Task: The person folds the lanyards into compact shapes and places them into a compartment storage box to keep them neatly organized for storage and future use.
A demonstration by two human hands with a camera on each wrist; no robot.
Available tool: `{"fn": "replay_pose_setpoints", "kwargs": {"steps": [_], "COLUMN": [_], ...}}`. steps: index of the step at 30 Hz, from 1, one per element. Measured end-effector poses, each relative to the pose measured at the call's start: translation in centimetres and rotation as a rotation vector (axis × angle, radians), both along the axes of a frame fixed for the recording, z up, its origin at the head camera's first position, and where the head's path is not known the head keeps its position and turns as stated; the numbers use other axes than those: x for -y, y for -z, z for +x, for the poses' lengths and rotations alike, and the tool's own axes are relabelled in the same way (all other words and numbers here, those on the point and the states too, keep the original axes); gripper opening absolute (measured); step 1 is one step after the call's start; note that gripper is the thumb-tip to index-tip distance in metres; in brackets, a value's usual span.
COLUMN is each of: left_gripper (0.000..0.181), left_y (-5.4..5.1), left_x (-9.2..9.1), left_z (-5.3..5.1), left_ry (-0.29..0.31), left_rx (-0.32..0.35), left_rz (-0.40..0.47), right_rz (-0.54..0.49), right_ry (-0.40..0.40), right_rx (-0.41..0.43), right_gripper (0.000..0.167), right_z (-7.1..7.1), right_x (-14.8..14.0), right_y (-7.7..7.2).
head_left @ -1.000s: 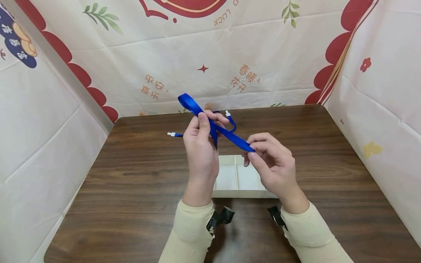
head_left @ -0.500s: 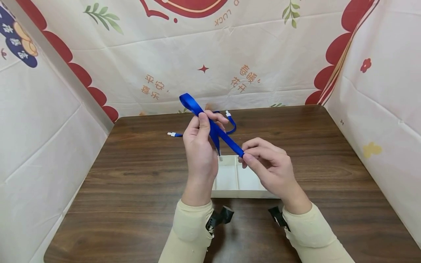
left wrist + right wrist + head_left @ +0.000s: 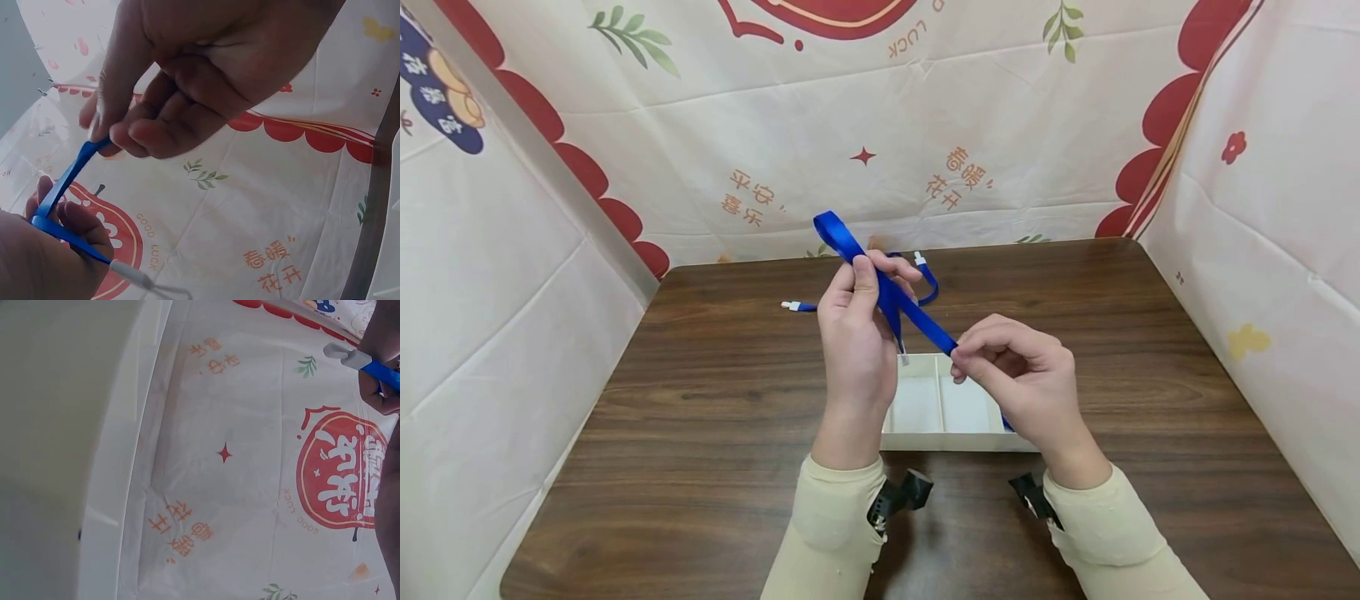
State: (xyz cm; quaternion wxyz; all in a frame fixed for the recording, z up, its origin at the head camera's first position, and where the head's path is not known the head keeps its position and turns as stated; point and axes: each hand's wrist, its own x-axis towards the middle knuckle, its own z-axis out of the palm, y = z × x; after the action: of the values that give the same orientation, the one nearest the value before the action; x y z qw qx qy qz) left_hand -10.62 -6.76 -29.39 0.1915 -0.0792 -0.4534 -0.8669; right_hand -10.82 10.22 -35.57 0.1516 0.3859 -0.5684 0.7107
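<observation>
A blue lanyard (image 3: 917,317) is held in the air between both hands. My left hand (image 3: 859,350) pinches it between thumb and fingers, and a loop stands out above the thumb. From the same hand a short length hangs with a clip at its tip; the left wrist view shows that clip's white body (image 3: 130,274). My right hand (image 3: 1022,375) pinches the strap's other stretch at lower right, with thumb against forefinger. Behind the left hand, blue strap with white clips (image 3: 792,307) lies on the table, partly hidden.
Below the hands stands a white divided box (image 3: 955,442) on the brown wooden table (image 3: 715,433). A bit of blue shows in its right part, beside the right hand. Printed white cloth (image 3: 820,125) walls the back and sides.
My right hand has moved slightly left and down with its end of the strap. The hanging clip has come into view below the left hand, and the loop has shifted slightly right.
</observation>
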Motion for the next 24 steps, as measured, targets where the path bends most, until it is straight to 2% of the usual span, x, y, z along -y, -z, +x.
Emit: {"fn": "replay_pose_setpoints", "kwargs": {"steps": [4, 8, 10, 12, 14, 17, 24], "left_gripper": [0.036, 0.038, 0.038, 0.038, 0.037, 0.036, 0.038], "left_y": [-0.1, -0.3, -0.4, -0.5, -0.6, -0.8, -1.1], "left_x": [0.1, 0.3, 0.3, 0.3, 0.2, 0.0, -0.1], "left_z": [0.1, 0.3, 0.4, 0.6, 0.6, 0.8, 0.9], "left_ry": [0.057, 0.152, 0.219, 0.285, 0.333, 0.377, 0.416], "left_rx": [-0.015, -0.021, -0.02, -0.016, -0.013, -0.003, 0.012], "left_rz": [0.016, 0.045, 0.071, 0.096, 0.115, 0.141, 0.156], "right_rz": [0.092, 0.186, 0.222, 0.239, 0.242, 0.22, 0.176], "right_ry": [-0.011, 0.091, 0.151, 0.17, 0.146, 0.067, -0.066], "right_rx": [-0.099, -0.168, -0.174, -0.16, -0.137, -0.108, -0.094], "right_gripper": [0.016, 0.021, 0.025, 0.026, 0.024, 0.018, 0.026], "right_z": [-0.3, -0.6, -0.8, -0.9, -1.0, -1.2, -1.7], "right_x": [0.0, 0.2, 0.3, 0.4, 0.5, 0.7, 1.1], "right_y": [0.1, 0.2, 0.3, 0.4, 0.6, 0.8, 1.2]}}
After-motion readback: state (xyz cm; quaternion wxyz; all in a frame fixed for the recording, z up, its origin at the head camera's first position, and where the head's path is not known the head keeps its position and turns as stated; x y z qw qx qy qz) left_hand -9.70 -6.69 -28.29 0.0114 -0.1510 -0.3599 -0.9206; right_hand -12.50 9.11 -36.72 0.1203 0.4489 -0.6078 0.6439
